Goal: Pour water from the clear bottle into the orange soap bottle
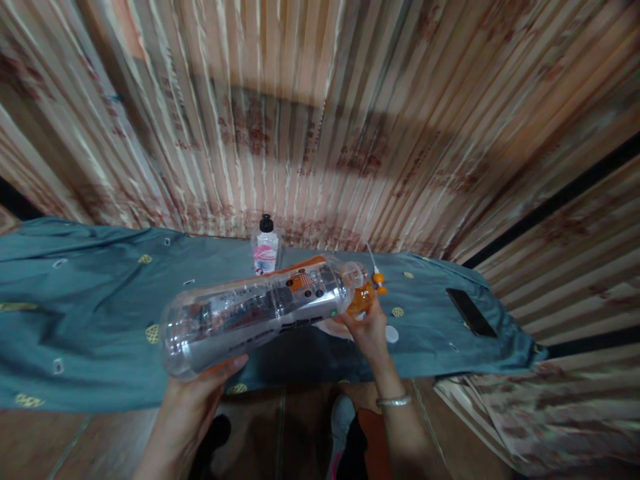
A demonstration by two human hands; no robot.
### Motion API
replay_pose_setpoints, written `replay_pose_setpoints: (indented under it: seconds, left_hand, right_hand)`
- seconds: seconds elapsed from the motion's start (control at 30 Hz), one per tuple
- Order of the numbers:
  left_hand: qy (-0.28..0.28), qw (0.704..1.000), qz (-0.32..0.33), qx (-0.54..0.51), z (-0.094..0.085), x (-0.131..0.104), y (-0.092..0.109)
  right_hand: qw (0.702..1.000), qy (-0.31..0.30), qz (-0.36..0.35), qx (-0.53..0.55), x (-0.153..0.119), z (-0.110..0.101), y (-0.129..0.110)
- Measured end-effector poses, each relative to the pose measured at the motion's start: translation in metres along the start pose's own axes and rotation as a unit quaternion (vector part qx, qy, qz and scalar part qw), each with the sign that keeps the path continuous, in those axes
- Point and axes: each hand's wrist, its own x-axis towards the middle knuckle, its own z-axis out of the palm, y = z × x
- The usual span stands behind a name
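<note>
A large clear plastic bottle (pixel 260 313) with a printed label lies tilted nearly sideways across the middle of the view, its neck to the right. My left hand (pixel 203 393) grips its base end from below, the fingers partly hidden behind it. My right hand (pixel 367 330) is closed round a smaller translucent orange bottle (pixel 361 300), just below and behind the big bottle's neck. The large bottle's mouth is at the small bottle's top; whether they touch is hard to tell. An orange pump top (pixel 380 281) with a clear tube lies just right of them, near a white round cap (pixel 392 334).
A clear bottle with a pink label and black cap (pixel 265 247) stands at the back of the green patterned cloth (pixel 100 300). A dark phone (pixel 471 312) lies at the right. A pleated curtain (pixel 300 133) hangs behind. Below are a tiled floor (pixel 260 427) and a shoe (pixel 342 420).
</note>
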Motion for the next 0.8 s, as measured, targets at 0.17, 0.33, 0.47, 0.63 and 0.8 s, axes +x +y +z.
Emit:
replay_pose_setpoints:
  seconds: [0.17,0.33,0.47,0.63,0.8]
  left_hand:
    - [-0.011,1.000,-0.009,0.007,-0.020,0.012,-0.006]
    - [0.002,1.000,-0.002,0.001,-0.023,0.012,-0.007]
    - [-0.010,1.000,-0.004,0.025,-0.018,0.009,-0.003]
    - [0.023,1.000,-0.006,0.010,-0.009,0.000,0.001]
    - [0.017,1.000,-0.003,0.000,-0.004,-0.005,0.002]
  right_hand:
    - [1.000,-0.002,-0.014,-0.015,-0.001,0.001,0.002]
    - [1.000,-0.002,-0.023,-0.021,-0.002,0.001,0.003]
    - [1.000,0.000,-0.018,-0.009,-0.003,0.001,0.003]
    - [1.000,-0.005,-0.010,-0.006,-0.003,0.001,0.001]
    - [1.000,-0.010,-0.016,0.000,-0.002,0.001,-0.001]
